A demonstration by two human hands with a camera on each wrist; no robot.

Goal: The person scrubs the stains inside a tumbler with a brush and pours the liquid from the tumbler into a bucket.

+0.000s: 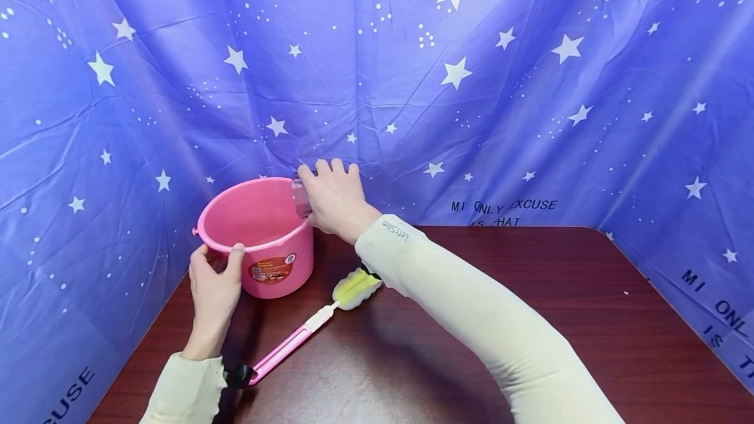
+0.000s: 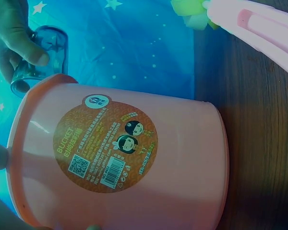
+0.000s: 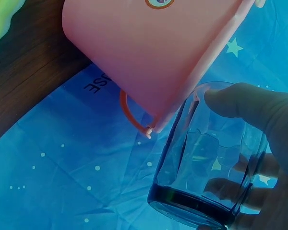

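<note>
A clear drinking glass (image 3: 201, 153) is gripped by my right hand (image 1: 336, 198), thumb on one side and fingers round the other. It is tipped on its side, its mouth at the right rim of the pink bucket (image 1: 283, 280). My left hand (image 1: 215, 290) holds the bucket's near left rim, thumb at the lip. A round label (image 2: 105, 143) faces the near side of the bucket. In front of the bucket lies a bottle brush (image 1: 288, 345) with a pink handle and a yellow and white sponge head. The right sleeve overlaps the tip of that head.
The dark red-brown wooden table (image 1: 471, 319) carries the bucket and brush. A blue curtain (image 1: 377, 70) with white stars hangs close behind the bucket and along both sides. In the right wrist view, the bucket's handle (image 3: 129, 115) hangs down on its far side.
</note>
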